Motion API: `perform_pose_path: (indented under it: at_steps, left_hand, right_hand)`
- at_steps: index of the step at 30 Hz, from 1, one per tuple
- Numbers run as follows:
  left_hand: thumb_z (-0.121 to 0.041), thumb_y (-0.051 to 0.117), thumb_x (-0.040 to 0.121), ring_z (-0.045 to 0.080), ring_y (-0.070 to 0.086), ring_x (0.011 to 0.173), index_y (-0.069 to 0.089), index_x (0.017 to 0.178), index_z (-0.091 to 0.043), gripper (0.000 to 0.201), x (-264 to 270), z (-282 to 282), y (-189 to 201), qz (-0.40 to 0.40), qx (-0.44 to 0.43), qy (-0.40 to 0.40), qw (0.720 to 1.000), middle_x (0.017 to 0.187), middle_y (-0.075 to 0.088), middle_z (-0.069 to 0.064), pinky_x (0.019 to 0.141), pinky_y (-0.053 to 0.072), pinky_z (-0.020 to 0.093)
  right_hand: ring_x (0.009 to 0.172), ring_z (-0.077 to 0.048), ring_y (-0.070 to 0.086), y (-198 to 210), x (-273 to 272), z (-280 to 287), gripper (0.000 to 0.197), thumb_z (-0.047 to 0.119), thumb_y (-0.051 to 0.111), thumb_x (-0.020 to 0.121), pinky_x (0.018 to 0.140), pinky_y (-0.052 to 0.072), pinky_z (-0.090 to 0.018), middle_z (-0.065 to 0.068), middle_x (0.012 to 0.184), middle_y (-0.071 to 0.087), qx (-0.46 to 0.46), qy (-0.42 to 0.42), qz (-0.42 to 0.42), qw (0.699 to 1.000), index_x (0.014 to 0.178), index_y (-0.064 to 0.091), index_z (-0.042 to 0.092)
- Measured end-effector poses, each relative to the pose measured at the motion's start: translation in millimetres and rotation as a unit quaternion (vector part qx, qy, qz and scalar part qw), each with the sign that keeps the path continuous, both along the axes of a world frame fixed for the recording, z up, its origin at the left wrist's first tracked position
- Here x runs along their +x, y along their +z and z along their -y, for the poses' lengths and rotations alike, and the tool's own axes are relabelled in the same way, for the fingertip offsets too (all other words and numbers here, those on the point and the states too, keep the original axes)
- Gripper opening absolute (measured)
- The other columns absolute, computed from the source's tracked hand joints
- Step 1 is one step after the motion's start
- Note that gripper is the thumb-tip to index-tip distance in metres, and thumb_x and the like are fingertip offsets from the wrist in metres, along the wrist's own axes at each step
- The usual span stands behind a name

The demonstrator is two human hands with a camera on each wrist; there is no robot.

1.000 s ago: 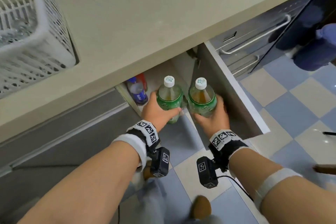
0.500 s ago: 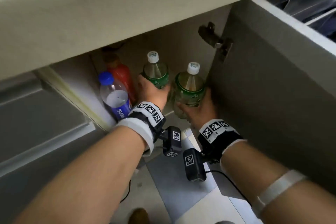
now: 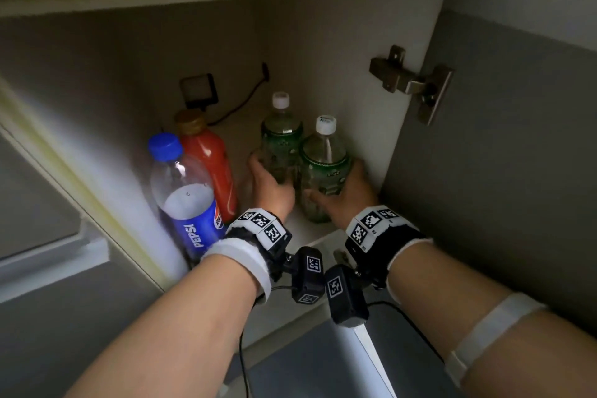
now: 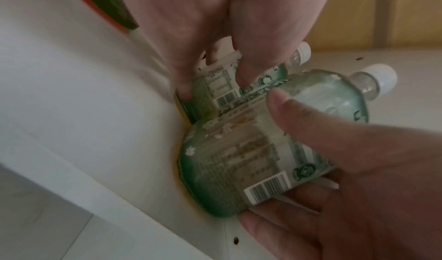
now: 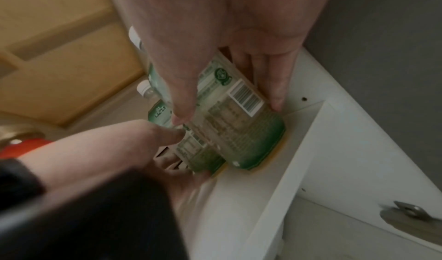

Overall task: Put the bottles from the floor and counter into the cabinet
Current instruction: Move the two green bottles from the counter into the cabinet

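Observation:
Two green-labelled bottles with white caps stand upright side by side on the floor of the open cabinet, near its right wall. My left hand grips the left bottle low on its body. My right hand grips the right bottle, thumb in front and fingers round the far side. In the left wrist view my fingers curl round the left bottle, with the right bottle beside it. The right wrist view shows the right bottle meeting the white shelf.
A Pepsi bottle with a blue cap and a red bottle with a gold cap stand at the cabinet's left. A dark square fitting with a cable is on the back wall. The open grey door with its hinge is close on the right.
Both hands have carried the two green bottles from in front of the cabinet deep inside and down to its floor. The view has dropped below the counter.

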State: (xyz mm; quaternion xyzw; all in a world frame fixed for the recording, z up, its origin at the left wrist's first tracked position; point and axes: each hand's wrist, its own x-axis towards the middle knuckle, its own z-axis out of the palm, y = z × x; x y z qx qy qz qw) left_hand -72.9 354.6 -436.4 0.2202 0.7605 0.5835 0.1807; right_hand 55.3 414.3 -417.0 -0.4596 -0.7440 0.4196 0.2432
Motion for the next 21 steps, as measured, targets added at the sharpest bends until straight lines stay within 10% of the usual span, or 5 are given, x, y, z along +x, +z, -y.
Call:
perform_pose_path:
  at_steps: [10,21]
  left_hand:
    - [-0.011,0.062,0.078,0.035,0.061,0.125,0.042,0.114,-0.084,0.083,-46.5,-50.4,-63.0,0.114,0.072,-0.14,0.981,0.141,0.061,0.008,0.106,0.047,0.059]
    - [-0.007,0.048,0.102,0.028,0.045,0.141,0.03,0.157,-0.023,0.06,6.0,5.1,-9.0,0.1,0.041,-0.12,0.987,0.155,0.043,0.003,0.117,0.037,0.048]
  right_hand:
    - [0.127,-0.035,0.054,11.3,-42.7,-25.7,0.088,0.049,0.075,0.078,0.098,0.045,-0.035,-0.017,0.14,0.053,0.025,0.01,0.149,0.988,0.141,0.034,0.003]
    - [0.09,-0.032,0.064,20.7,-24.5,-18.1,0.049,0.05,0.051,0.095,0.069,0.042,-0.029,-0.016,0.104,0.069,0.123,0.043,0.275,0.953,0.103,0.065,0.003]
